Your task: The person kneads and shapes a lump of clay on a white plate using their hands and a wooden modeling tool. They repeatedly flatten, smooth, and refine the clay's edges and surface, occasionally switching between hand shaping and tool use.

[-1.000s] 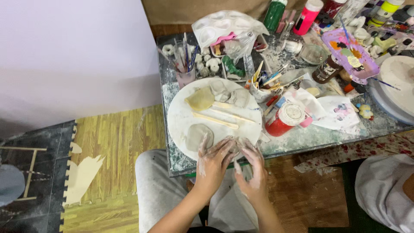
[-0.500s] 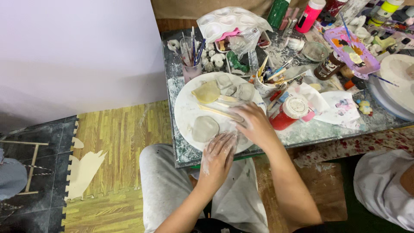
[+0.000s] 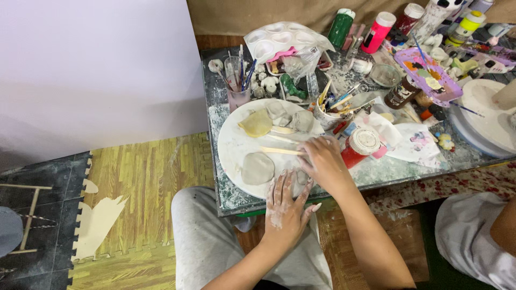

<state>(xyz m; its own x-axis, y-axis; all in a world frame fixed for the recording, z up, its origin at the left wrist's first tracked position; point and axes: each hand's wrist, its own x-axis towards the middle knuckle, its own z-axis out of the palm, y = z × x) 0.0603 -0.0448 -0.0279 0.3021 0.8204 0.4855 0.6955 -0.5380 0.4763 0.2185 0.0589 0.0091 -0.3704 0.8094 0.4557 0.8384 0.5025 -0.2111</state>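
Fingers of my left hand lie spread and flat, pale with dried clay, their tips on the near edge of the round white board and holding nothing. My right hand reaches just past them, its fingers curled together over the end of a long wooden stick that lies across the board; I cannot tell whether they have pinched it or only rest on it.

To do this well, I judge the left palm should stay as a steady brace on the board's rim while the right takes the stick near its end, lightly, so the soft pieces are not dented. Slow, low movement matters, because the red jar with the white lid stands just beside my right wrist.

A flattened grey clay disc lies near the board's front, matte and slightly uneven at its edge. Toward the far side sits a yellowish, smoother slab, with lumpier grey pieces beside it and a second stick between them. The board looks chalky and smeared. It sits at the left front corner of the desk, whose surface is glassy, streaked with white residue and crowded further back with brushes in a clear cup, a white plastic palette and paint bottles.
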